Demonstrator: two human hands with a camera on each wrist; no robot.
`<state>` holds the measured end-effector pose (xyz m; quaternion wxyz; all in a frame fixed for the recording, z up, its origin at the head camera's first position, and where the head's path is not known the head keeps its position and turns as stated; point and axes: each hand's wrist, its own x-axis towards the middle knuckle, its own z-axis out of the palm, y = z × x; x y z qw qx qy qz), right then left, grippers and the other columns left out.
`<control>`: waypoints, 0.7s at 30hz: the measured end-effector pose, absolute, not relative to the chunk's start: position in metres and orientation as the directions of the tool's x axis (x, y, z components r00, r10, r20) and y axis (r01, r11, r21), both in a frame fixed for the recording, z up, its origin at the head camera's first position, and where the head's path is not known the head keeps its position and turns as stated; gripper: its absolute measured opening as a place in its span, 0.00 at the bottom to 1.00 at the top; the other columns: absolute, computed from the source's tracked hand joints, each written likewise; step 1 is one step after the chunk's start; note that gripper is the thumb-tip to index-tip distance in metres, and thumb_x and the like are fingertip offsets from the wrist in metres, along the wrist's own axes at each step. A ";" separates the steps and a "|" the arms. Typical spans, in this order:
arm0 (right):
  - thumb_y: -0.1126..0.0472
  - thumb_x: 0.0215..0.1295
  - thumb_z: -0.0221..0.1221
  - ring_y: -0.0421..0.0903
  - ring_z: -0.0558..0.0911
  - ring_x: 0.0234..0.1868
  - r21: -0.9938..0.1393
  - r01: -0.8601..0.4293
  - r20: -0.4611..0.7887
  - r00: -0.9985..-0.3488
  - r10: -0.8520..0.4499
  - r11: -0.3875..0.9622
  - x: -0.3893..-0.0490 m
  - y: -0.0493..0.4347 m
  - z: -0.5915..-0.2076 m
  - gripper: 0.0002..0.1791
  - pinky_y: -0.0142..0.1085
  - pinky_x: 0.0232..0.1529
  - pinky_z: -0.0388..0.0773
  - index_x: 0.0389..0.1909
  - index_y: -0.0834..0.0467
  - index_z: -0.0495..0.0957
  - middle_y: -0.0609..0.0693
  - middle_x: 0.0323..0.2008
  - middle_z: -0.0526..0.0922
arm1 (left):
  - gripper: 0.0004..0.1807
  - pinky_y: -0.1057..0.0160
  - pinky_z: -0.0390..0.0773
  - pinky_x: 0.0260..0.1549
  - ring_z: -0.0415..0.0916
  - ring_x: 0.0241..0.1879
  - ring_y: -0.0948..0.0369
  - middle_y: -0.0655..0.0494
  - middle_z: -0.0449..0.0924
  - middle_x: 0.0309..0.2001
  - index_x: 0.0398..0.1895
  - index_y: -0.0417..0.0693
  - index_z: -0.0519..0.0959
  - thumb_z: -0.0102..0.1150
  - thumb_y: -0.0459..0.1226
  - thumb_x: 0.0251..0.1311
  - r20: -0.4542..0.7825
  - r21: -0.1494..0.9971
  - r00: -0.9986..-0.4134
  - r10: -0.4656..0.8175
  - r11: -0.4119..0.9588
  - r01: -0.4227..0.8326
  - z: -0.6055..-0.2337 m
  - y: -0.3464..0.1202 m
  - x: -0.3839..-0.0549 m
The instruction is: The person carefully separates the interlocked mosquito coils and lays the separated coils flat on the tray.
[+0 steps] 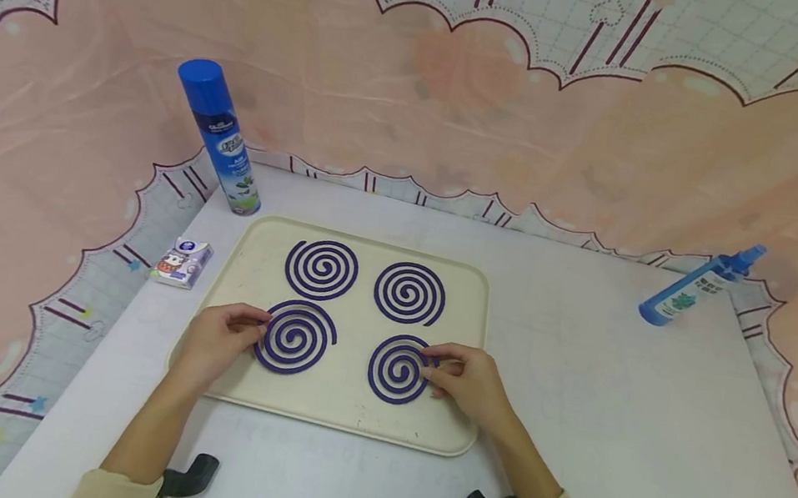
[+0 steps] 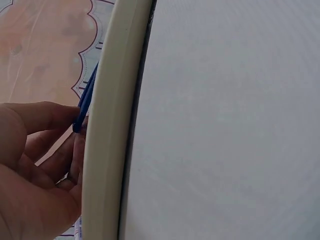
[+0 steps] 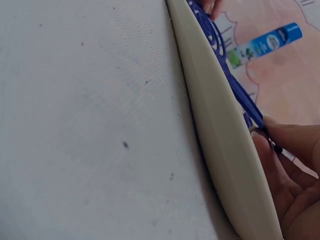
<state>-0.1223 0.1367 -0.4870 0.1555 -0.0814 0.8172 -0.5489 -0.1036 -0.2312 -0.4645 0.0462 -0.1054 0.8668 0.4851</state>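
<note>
Several dark blue spiral mosquito coils lie on a cream tray (image 1: pixel 340 405). At the tray's front left, my left hand (image 1: pixel 219 340) pinches the outer left edge of one coil (image 1: pixel 294 338), which looks slightly raised. My right hand (image 1: pixel 468 380) pinches the right edge of the front right coil (image 1: pixel 401 371) between thumb and fingers. Behind these lie a back left coil (image 1: pixel 323 267) and a back right coil (image 1: pixel 408 292), untouched. In the left wrist view the tray rim hides most of the held coil (image 2: pixel 85 105); the right wrist view shows its coil (image 3: pixel 248 107) tilted edge-on.
A blue aerosol can (image 1: pixel 224 150) stands behind the tray's back left corner. Left of the tray is a small purple-and-white box (image 1: pixel 182 262). A blue spray bottle (image 1: pixel 692 289) stands at the table's far right. A patterned curtain (image 1: pixel 461 123) hangs behind the white table (image 1: pixel 575 407).
</note>
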 end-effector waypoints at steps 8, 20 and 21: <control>0.68 0.61 0.69 0.40 0.85 0.25 -0.900 0.022 -0.150 -0.953 -0.263 0.435 -0.122 0.132 -0.487 0.16 0.30 0.30 0.85 0.51 0.64 0.84 0.61 0.34 0.91 | 0.14 0.69 0.72 0.34 0.76 0.34 0.61 0.46 0.85 0.34 0.46 0.40 0.86 0.73 0.33 0.56 -0.115 0.722 -0.981 -0.159 0.665 -0.192 -0.467 -0.234 -0.101; 0.69 0.58 0.71 0.39 0.84 0.27 -0.859 -0.041 -0.080 -0.974 -0.214 0.510 -0.120 0.128 -0.488 0.16 0.26 0.29 0.81 0.48 0.60 0.86 0.55 0.34 0.89 | 0.14 0.67 0.72 0.35 0.77 0.38 0.55 0.43 0.83 0.38 0.45 0.38 0.84 0.73 0.31 0.55 -0.119 0.690 -0.980 -0.157 0.697 -0.196 -0.466 -0.232 -0.098; 0.68 0.58 0.71 0.39 0.84 0.29 -0.852 -0.050 -0.071 -0.975 -0.209 0.522 -0.120 0.128 -0.489 0.15 0.26 0.32 0.81 0.47 0.60 0.86 0.55 0.35 0.89 | 0.14 0.67 0.72 0.35 0.77 0.38 0.54 0.42 0.82 0.39 0.45 0.38 0.84 0.73 0.31 0.55 -0.122 0.687 -0.980 -0.156 0.699 -0.197 -0.466 -0.232 -0.098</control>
